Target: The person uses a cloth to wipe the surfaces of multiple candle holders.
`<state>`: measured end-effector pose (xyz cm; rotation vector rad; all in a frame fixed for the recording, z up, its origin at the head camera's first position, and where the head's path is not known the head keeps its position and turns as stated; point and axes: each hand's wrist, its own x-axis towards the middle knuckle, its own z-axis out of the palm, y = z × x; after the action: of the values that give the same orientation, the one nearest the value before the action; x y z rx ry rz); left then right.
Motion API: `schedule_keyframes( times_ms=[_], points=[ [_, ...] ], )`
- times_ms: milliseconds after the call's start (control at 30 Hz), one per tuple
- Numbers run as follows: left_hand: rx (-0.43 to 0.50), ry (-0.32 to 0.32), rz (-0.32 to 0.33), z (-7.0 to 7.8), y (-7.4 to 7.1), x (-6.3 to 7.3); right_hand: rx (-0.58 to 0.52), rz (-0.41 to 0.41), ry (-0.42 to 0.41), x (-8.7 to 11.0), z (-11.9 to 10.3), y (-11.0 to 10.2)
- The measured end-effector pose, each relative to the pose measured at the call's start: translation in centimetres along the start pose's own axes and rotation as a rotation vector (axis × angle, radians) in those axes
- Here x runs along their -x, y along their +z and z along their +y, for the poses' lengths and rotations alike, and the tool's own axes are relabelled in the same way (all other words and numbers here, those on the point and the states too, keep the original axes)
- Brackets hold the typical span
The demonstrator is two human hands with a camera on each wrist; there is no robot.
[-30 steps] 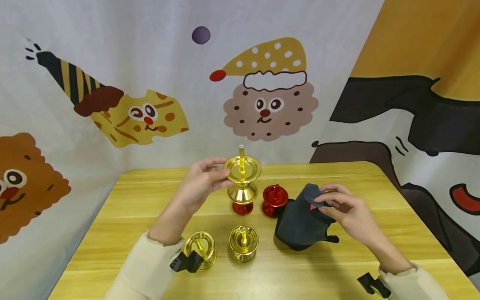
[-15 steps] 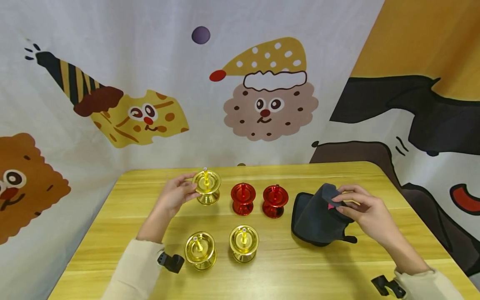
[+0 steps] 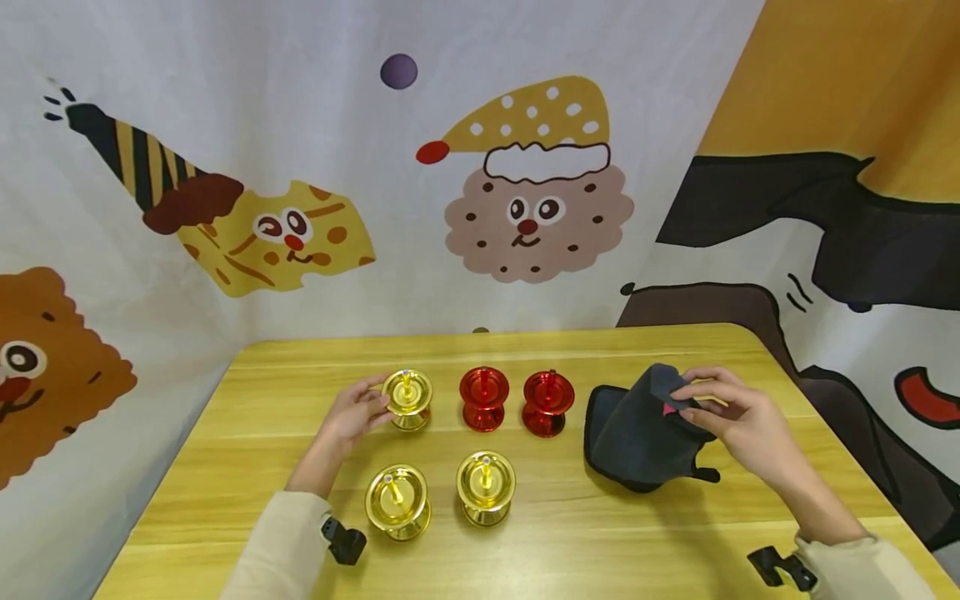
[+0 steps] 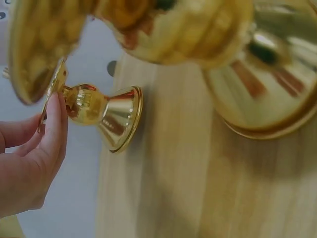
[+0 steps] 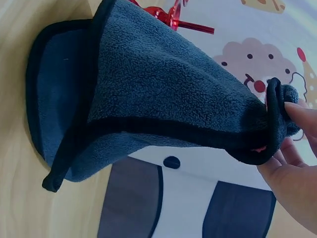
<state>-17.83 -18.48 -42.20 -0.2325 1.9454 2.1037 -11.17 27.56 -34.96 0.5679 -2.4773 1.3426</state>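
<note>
With thumb and fingers, my left hand (image 3: 352, 421) pinches the dish rim of a gold candle holder (image 3: 408, 396) at the table's back left. Its flared base (image 4: 121, 119) and round stem show in the left wrist view. Two more gold holders stand nearer me, a left one (image 3: 397, 500) and a middle one (image 3: 486, 487). Over on the right, my right hand (image 3: 738, 412) pinches the folded top of a dark blue-grey cloth (image 3: 645, 442) with black edging and a hanging loop. The cloth's lower part spreads on the table, and a bit of pink shows at the pinch.
Two shiny red holders, one (image 3: 483, 400) at the middle and another (image 3: 548, 404) to its right, stand between the gold holder and the cloth. A cartoon-printed curtain (image 3: 330, 100) hangs behind the wooden table (image 3: 585, 550).
My left hand has carried the gold holder from over the left red one leftward and down toward the table. The right hand has drawn the cloth to the right, away from the red holders.
</note>
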Motion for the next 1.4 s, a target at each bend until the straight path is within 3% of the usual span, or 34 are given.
schedule_keyframes(
  times_ms=[233, 367, 500, 633, 933, 1167, 1400],
  points=[
    [0.030, -0.001, -0.008, -0.9, -0.7, -0.4, 0.116, 0.006, 0.022, -1.0, 0.0, -2.4],
    [0.046, 0.007, -0.010, -1.2, -0.8, -0.5, 0.229, -0.035, 0.017, -1.4, 0.2, -2.2],
    [0.046, 0.014, -0.021, -1.3, -1.0, -0.6, 0.317, -0.065, -0.027, -1.0, 1.0, 0.2],
    [0.036, 0.012, -0.034, -1.2, -0.9, -0.5, 0.323, -0.092, -0.034, 0.2, 2.4, 3.6],
    [0.019, 0.007, -0.033, -1.2, -1.0, -0.6, 0.253, -0.212, 0.098, 2.7, 5.6, 9.4],
    [-0.013, -0.001, -0.049, -1.1, -1.0, -0.5, 0.307, -0.242, 0.093, 3.0, 6.2, 10.8],
    [-0.073, 0.005, -0.045, -0.7, -0.9, -0.1, 0.281, -0.316, 0.098, 2.9, 5.9, 9.9]
  ],
)
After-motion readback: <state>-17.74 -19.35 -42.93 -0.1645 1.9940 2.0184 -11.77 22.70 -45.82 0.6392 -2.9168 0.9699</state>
